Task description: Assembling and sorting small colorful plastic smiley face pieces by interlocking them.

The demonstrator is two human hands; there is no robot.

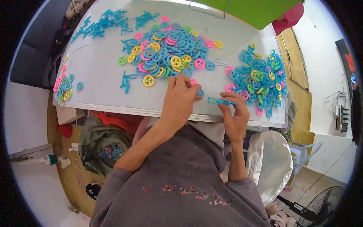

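Note:
My left hand (177, 100) is closed with its thumb and fingers on a small blue plastic wheel (200, 93), partly hidden, at the near side of the table. A pink wheel (193, 81) lies just beyond these fingertips. To the right, my right hand (235, 111) pinches a blue forked plastic piece (216, 100), its prongs pointing left. Ahead of my left hand spreads a big heap of wheels (181, 47), mostly blue, with pink, yellow and green ones. Beside my right hand is a pile of blue frames with wheels (261, 75).
Loose blue forked pieces (107, 22) lie at the far left of the white table (98, 56). More wheels (64, 87) sit by its left edge. Below are a green sack of wheels (111, 151) and a silvery-lined container (272, 162). A fan (323, 206) stands lower right.

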